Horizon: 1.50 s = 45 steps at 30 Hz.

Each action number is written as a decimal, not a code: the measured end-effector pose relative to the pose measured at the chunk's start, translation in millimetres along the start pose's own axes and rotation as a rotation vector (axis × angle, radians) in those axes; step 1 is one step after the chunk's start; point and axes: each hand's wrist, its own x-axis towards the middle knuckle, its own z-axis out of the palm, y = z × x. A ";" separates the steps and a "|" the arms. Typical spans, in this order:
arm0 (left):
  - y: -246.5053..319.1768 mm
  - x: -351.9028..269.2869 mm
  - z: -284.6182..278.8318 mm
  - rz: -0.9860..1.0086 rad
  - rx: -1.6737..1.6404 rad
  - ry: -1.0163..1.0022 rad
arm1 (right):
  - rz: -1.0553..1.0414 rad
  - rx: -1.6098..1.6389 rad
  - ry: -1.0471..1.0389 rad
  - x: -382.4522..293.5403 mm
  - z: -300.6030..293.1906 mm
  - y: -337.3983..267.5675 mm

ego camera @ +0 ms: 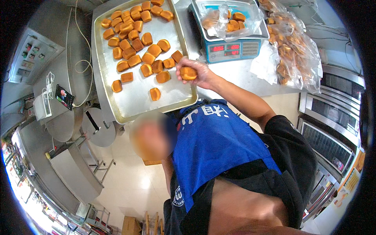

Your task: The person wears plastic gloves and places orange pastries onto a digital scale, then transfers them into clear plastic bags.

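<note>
My right hand (196,70) is curled around a golden-brown bun (188,73) above the right rim of a metal baking tray (147,102). Another small bun (177,56) touches or nearly touches its fingers; whether it is held is unclear. Many similar buns (134,60) lie loose across the tray, crowded towards its far left, with a lone bun (155,94) closer to me. My left forearm (167,173) reaches past the blue apron (217,149) at the tray's near side. A round blur covers the left hand, with a brown edge (152,162) showing beneath.
Right of the tray, a blue digital scale (232,50) carries a clear plastic bag of buns (235,25). Several filled bags (289,55) are heaped farther right. On the left stand a phone (64,97) with a cable and round steel lids (100,127). Ovens (332,108) line the right side.
</note>
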 end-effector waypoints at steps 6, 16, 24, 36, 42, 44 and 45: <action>0.9 1.1 7.9 -0.014 -0.007 0.015 | -0.714 -1.897 0.292 36.8 18.6 39.5; -10.7 12.0 -1.6 0.089 0.039 -0.133 | -0.800 -2.150 0.270 65.3 19.9 72.8; -2.2 0.3 32.1 0.138 0.077 -0.173 | -0.813 -1.180 0.121 -17.5 -10.8 8.1; 0.4 -10.1 82.7 0.051 0.023 -0.201 | -0.272 -2.066 0.999 -69.5 -79.1 -223.0; 2.4 -8.8 76.1 0.038 0.012 -0.085 | -0.336 -1.959 1.017 -57.4 -87.7 -221.4; -4.7 -10.6 70.8 0.017 -0.007 -0.051 | -0.537 -1.887 1.174 -63.7 -114.5 -217.1; -8.1 -12.4 66.2 0.012 -0.017 -0.040 | -0.519 -1.581 1.056 -70.1 -115.1 -220.2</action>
